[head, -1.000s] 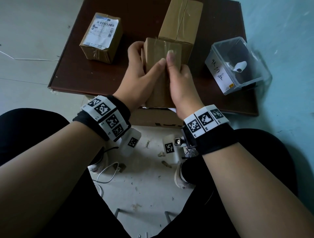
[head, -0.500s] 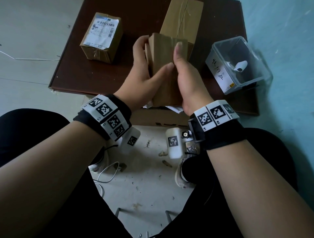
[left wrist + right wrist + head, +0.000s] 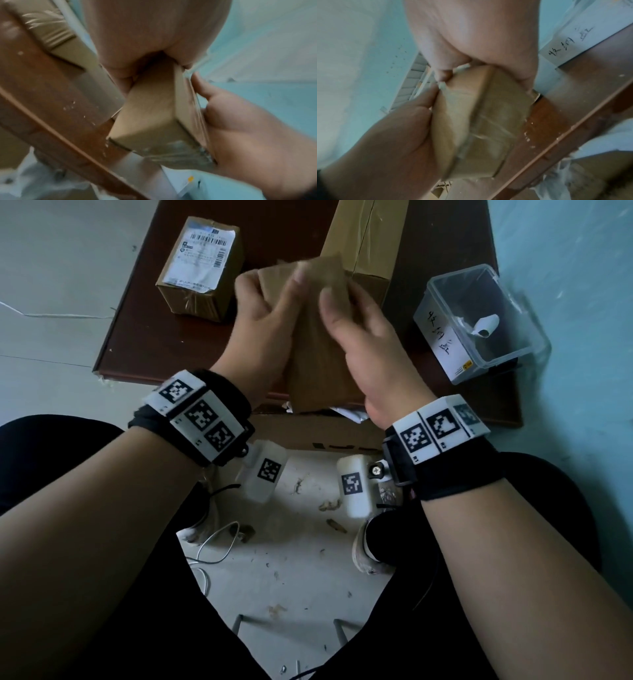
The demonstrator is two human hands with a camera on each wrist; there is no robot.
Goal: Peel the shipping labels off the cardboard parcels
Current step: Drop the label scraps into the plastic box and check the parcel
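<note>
While both hands, left (image 3: 270, 313) and right (image 3: 363, 337), clasp the parcel (image 3: 318, 350) above the desk (image 3: 144, 337), its top blurs

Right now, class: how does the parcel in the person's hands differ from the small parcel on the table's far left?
The held parcel shows bare cardboard; the small parcel carries a white label. The held parcel is gripped by the left hand and right hand; the small parcel rests untouched. Both are taped brown cardboard.

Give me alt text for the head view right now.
Both hands, left hand and right hand, grip a plain brown parcel over a dark wooden table. A labelled parcel stands at the left, a clear plastic bin at the right.
</note>
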